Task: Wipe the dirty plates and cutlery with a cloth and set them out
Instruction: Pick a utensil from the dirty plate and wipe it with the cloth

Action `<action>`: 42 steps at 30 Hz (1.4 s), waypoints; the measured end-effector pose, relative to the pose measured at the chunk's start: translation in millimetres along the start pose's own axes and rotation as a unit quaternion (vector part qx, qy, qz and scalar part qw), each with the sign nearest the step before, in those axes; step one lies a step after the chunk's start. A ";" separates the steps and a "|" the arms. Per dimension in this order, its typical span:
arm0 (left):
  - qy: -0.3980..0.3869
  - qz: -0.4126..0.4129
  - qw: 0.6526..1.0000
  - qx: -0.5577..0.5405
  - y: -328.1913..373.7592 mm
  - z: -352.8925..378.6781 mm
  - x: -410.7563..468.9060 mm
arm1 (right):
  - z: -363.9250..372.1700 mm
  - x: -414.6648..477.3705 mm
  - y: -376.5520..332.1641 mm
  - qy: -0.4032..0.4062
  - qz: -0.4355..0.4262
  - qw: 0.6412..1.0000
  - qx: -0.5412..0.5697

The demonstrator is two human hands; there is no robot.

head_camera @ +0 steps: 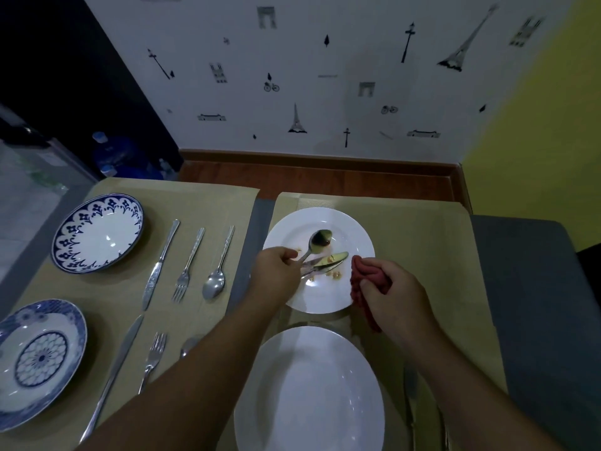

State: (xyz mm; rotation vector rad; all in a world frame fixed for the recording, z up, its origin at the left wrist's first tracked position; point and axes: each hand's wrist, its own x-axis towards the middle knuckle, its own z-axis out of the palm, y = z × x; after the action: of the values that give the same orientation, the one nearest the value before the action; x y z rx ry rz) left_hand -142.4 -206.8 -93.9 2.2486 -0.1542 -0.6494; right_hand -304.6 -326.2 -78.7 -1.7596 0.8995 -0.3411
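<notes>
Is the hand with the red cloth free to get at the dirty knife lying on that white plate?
Probably yes. The right hand holds the red cloth at the dirty plate rim, beside the knife, with nothing between them. The left hand grips only the spoon from the other side.

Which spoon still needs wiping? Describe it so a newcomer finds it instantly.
Start at the right-hand placemat and find its farther white plate, the one with crumbs. The dirty spoon lies on it, its handle in the left hand. Unlike the clean spoon on the left mat, its bowl holds a dark smear.
</notes>
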 end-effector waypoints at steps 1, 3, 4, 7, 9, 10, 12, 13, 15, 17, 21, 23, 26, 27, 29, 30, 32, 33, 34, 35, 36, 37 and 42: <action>-0.007 -0.006 1.000 -0.011 -2.7 -0.8 -10.3 | -0.8 1.4 -0.8 -0.002 -0.010 1.000 -0.015; -0.031 -0.041 0.997 -0.061 -5.9 -0.9 -31.4 | 0.8 3.1 -2.9 -0.015 -0.038 0.999 -0.032; -0.050 -0.072 0.991 -0.104 -6.4 -0.1 -40.8 | 3.2 2.7 -4.8 -0.027 -0.059 0.997 -0.045; -0.099 -0.124 0.962 -0.221 -7.3 -0.8 -65.7 | 14.2 0.7 -11.8 -0.070 -0.170 0.974 -0.131; -0.131 -0.111 0.951 -0.257 -9.3 -4.3 -77.8 | 22.6 0.4 -18.0 -0.114 -0.255 0.943 -0.181; -0.143 -0.100 0.945 -0.277 -11.3 -7.1 -82.0 | 25.0 1.9 -21.4 -0.137 -0.285 0.927 -0.200; -0.151 -0.091 0.938 -0.299 -17.1 -13.7 -83.7 | 28.2 10.6 -27.4 -0.153 -0.312 0.910 -0.226; -0.152 -0.095 0.936 -0.303 -20.6 -16.9 -81.3 | 30.2 17.1 -29.9 -0.142 -0.310 0.911 -0.232; -0.160 -0.106 0.930 -0.313 -25.2 -22.4 -73.3 | 37.3 24.0 -33.5 -0.119 -0.280 0.918 -0.254; -0.172 -0.111 0.925 -0.320 -27.8 -26.5 -62.3 | 49.1 19.4 -35.1 -0.127 -0.281 0.909 -0.279; -0.193 -0.112 0.921 -0.319 -33.5 -32.9 -47.7 | 54.7 23.8 -37.6 -0.154 -0.273 0.899 -0.306; -0.203 -0.127 0.917 -0.319 -36.3 -33.8 -42.7 | 53.7 41.7 -40.0 -0.122 -0.237 0.910 -0.319; -0.217 -0.159 0.917 -0.296 -32.1 -36.1 -34.4 | 52.8 50.0 -45.8 -0.012 -0.167 0.953 -0.254; -0.212 -0.161 0.923 -0.277 -29.6 -36.9 -30.8 | 52.0 47.7 -46.8 0.017 -0.156 0.961 -0.228; -0.194 -0.139 0.945 -0.223 -27.0 -36.6 -23.2 | 52.6 40.1 -47.8 0.033 -0.164 0.961 -0.218; -0.185 -0.121 0.954 -0.204 -26.7 -35.0 -20.0 | 54.2 36.4 -47.9 0.029 -0.184 0.955 -0.232; -0.173 -0.100 0.962 -0.187 -25.8 -31.0 -16.0 | 58.2 31.8 -49.3 0.013 -0.223 0.940 -0.260; -0.172 -0.099 0.962 -0.189 -25.8 -29.3 -15.2 | 59.8 31.5 -49.5 0.009 -0.239 0.934 -0.266; -0.177 -0.103 0.957 -0.208 -25.8 -27.8 -14.7 | 59.8 33.3 -48.4 0.013 -0.249 0.934 -0.257; -0.184 -0.113 0.947 -0.236 -25.9 -26.5 -14.6 | 57.6 36.5 -47.9 0.025 -0.238 0.943 -0.232; -0.191 -0.123 0.938 -0.261 -25.9 -25.5 -14.3 | 54.6 39.8 -48.7 0.042 -0.209 0.957 -0.195; -0.200 -0.129 0.932 -0.273 -26.3 -25.0 -13.8 | 51.8 42.3 -49.5 0.056 -0.179 0.968 -0.169; -0.222 -0.076 0.946 -0.224 -28.7 -25.6 -13.8 | 64.7 33.8 -49.7 -0.087 -0.254 0.933 -0.240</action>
State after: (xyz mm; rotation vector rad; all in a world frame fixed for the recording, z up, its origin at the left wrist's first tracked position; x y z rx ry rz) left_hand -144.1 -166.0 -94.3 1.6630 -0.0470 -1.1470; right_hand -221.6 -299.1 -64.9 -2.4378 0.3993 -0.3030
